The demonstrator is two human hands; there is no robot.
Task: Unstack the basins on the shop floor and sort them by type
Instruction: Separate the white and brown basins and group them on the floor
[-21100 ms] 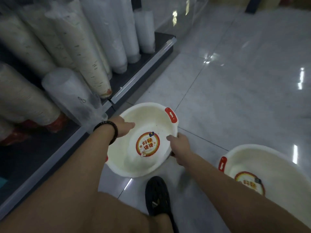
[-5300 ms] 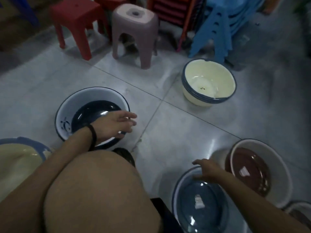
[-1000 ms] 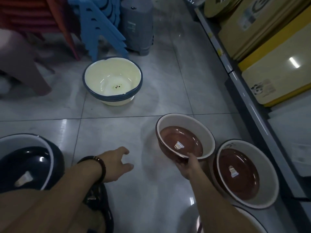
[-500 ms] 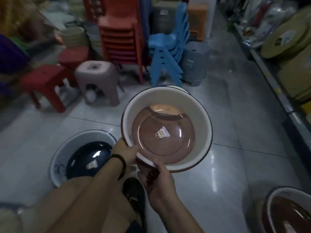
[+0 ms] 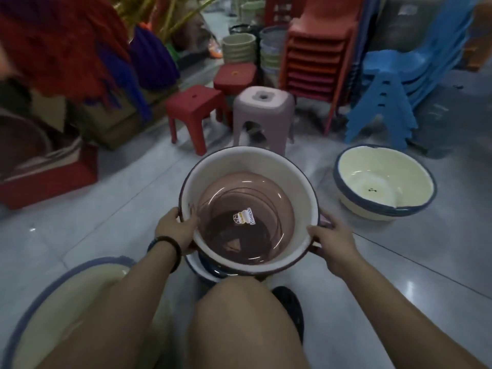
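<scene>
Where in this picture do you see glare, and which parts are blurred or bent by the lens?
Head view: dim light; curved glare streaks inside the brown-bottomed basin, small bright spots on the floor tiles. The red and purple goods at top left are smeared by blur. The wide lens bends the edges, so the blue chair stack leans. Both hands stay fairly sharp.

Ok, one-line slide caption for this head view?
Both hands, left hand and right hand, hold a brown-bottomed basin by its rim above a blue-bottomed basin.
</scene>
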